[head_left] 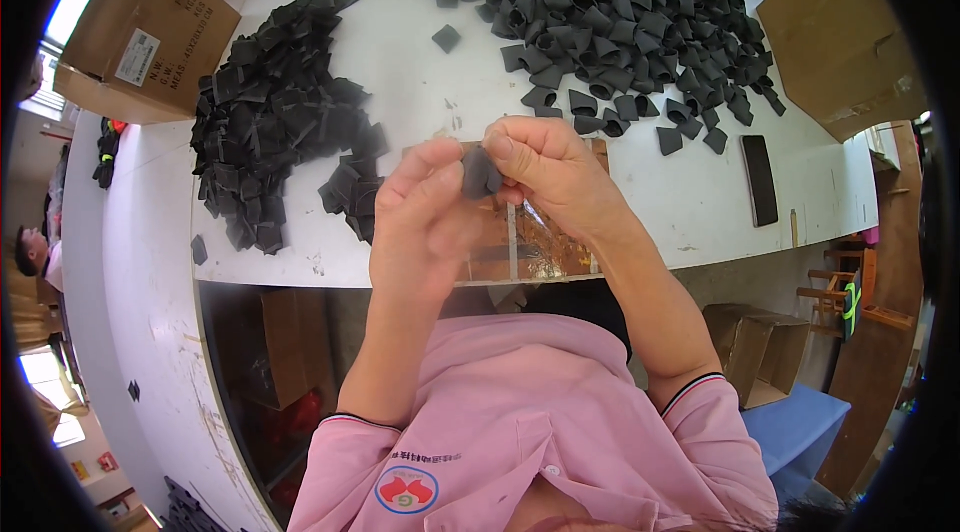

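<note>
My left hand and my right hand meet over the near edge of the white table. Between their thumbs and fingers they pinch a small dark grey foam-like piece, which looks bent or curved. Motion slightly blurs my left fingers. To the left lies a heap of flat black pieces, a few of them right beside my left hand. Beyond my right hand spreads a large pile of short, dark, tube-shaped pieces with open ends. One loose piece rests between the two heaps.
Under my hands is a brown board at the table's edge. A black phone lies at the right. Cardboard boxes stand at the far left and far right. Another person is at the far left.
</note>
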The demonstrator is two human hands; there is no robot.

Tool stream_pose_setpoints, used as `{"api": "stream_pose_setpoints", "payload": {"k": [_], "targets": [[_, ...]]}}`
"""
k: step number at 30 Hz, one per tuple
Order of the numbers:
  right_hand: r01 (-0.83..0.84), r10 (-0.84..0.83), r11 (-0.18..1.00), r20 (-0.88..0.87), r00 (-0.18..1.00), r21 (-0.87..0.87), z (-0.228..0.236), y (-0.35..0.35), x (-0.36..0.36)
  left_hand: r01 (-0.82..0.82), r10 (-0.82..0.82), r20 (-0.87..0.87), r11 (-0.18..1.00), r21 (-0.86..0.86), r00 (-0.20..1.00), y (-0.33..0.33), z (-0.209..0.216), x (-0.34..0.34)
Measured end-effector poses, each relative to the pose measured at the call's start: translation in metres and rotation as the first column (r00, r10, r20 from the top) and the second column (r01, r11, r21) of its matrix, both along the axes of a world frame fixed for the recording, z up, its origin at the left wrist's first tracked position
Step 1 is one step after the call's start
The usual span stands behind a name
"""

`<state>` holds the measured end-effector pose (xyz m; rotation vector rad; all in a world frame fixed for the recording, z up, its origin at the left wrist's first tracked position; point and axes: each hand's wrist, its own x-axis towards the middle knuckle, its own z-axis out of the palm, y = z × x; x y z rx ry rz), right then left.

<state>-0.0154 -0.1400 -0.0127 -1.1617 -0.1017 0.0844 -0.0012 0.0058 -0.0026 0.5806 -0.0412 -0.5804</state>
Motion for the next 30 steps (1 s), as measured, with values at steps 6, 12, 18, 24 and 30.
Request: {"api": "stream_pose_setpoints", "payload": {"k": [6,12,18,24,30], "targets": [[0.221,-0.193,0.891,0.11,0.975,-0.396,0.019,-0.005,-0.003,-0.403,0.173,0.547,0.852,0.335,0.819,-0.013,0.011,0.001],[0.652,-0.286,0.601,0.636,0.716,-0.463,0.022,0.007,-0.023,-0.532,0.04,0.839,0.789,0.307,0.543,-0.008,0.008,0.01],[0.668,-0.241,0.512,0.656,0.715,-0.54,0.033,0.014,-0.021,-0.249,0.239,0.435,0.968,-0.033,0.868,0.001,-0.004,0.009],[0.852,-0.015,0.237,0.876,0.483,-0.466,0.013,0.005,-0.017,-0.238,0.202,0.508,0.971,0.007,0.838,0.001,-0.011,0.008],[0.883,-0.051,0.189,0.894,0.446,-0.43,0.006,0.01,-0.022,-0.327,0.074,0.626,0.896,0.299,0.777,0.005,0.012,0.012]]}}
